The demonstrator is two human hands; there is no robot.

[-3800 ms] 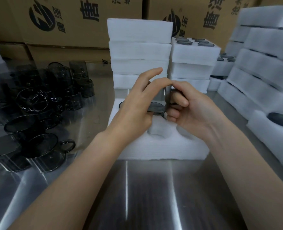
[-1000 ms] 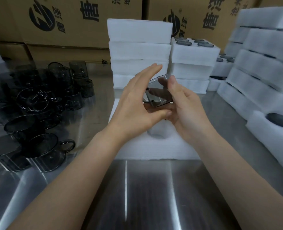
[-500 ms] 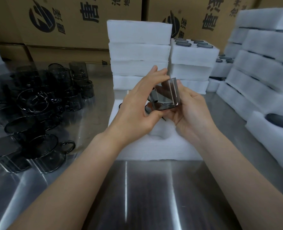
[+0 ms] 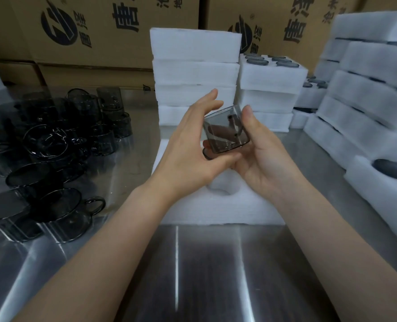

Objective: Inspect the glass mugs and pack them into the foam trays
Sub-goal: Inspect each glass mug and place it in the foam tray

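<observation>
The fingers (image 4: 212, 98) of the left hand (image 4: 188, 145) and its thumb pinch a smoked glass mug (image 4: 226, 133) by its left side. The right hand (image 4: 262, 159) cradles the mug from behind and below, thumb upright against its right wall. The mug is tilted, in the air at the frame's centre, above the open foam tray (image 4: 216, 212). This looks like the inspection step for this mug.

One round pocket (image 4: 220, 188) shows vacant just below the hands. The hands hide the rest of the tray, so I cannot tell how many pockets are filled.

Behind stands a stack of foam trays (image 4: 195, 66). Just right of it is a shorter stack of packed trays (image 4: 272, 75), with dark mug mouths on top. More packed stacks (image 4: 367, 94) fill the right edge, so a good share seems done.

At the left of the table (image 4: 193, 275), a crowd of loose mugs (image 4: 46, 159) waits, so plenty is left.
</observation>
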